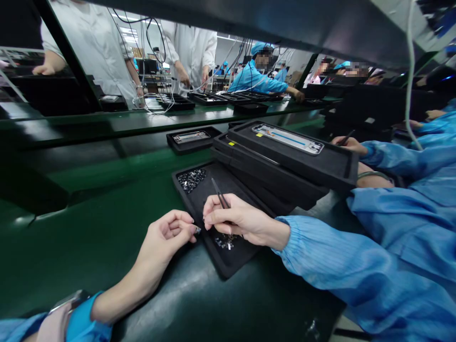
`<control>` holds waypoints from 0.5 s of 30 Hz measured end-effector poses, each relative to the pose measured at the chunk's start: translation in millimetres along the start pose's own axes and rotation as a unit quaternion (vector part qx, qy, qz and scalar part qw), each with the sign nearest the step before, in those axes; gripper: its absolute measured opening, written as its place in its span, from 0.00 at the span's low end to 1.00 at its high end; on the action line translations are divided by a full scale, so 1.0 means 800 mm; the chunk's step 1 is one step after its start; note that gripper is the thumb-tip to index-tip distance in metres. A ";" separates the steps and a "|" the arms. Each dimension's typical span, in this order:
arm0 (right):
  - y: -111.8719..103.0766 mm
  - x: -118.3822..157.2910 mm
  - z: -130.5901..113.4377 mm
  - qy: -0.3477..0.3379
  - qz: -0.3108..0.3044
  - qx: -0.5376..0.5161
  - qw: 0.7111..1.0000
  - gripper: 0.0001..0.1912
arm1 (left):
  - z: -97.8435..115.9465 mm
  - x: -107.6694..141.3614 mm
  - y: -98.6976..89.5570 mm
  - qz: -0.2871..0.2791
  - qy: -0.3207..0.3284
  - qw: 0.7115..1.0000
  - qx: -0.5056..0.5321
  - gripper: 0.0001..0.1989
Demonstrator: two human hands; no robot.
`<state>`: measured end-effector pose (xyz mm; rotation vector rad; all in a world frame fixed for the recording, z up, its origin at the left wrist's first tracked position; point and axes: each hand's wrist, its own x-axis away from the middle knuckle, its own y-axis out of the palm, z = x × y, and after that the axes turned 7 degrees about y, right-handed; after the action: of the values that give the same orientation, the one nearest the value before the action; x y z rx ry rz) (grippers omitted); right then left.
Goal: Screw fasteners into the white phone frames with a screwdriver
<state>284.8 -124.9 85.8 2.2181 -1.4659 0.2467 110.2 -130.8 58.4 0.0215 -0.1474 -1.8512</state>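
Between the thumb and fingers of my left hand (169, 237) is a small metallic part (197, 230), too small to name more closely. My right hand (242, 218) is closed around dark tweezers (220, 192), whose tips point up and away from me. The right fingertips are just to the right of the small part, over the edge of a black foam tray (213, 256). One pile of tiny dark and shiny parts (192, 179) lies at the tray's far end. A second pile of tiny parts (225, 242) shows below my right hand, partly hidden by it.
Black trays (263, 175) are stacked behind right, the top one bearing a silver phone frame (288, 137). Another tray (192, 147) with a similar frame sits farther back. A co-worker's blue sleeve (409, 161) is close on the right. A shelf (249, 23) hangs above the green bench (107, 213).
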 end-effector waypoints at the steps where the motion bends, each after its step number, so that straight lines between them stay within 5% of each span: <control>1: 0.000 0.000 0.000 0.000 -0.003 0.007 1.000 0.05 | 0.000 0.000 0.000 0.002 -0.001 1.000 -0.001 0.11; 4: -0.001 0.000 0.000 -0.007 -0.011 0.037 0.999 0.10 | 0.000 0.000 0.001 0.005 0.003 1.000 -0.004 0.11; 15: -0.003 -0.004 0.004 -0.070 0.017 0.101 0.992 0.03 | -0.001 -0.002 0.000 0.049 0.028 0.998 0.000 0.10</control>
<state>285.5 -122.8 80.6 2.4146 -1.6156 0.2656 111.1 -129.1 57.6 0.0640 -0.1075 -1.7517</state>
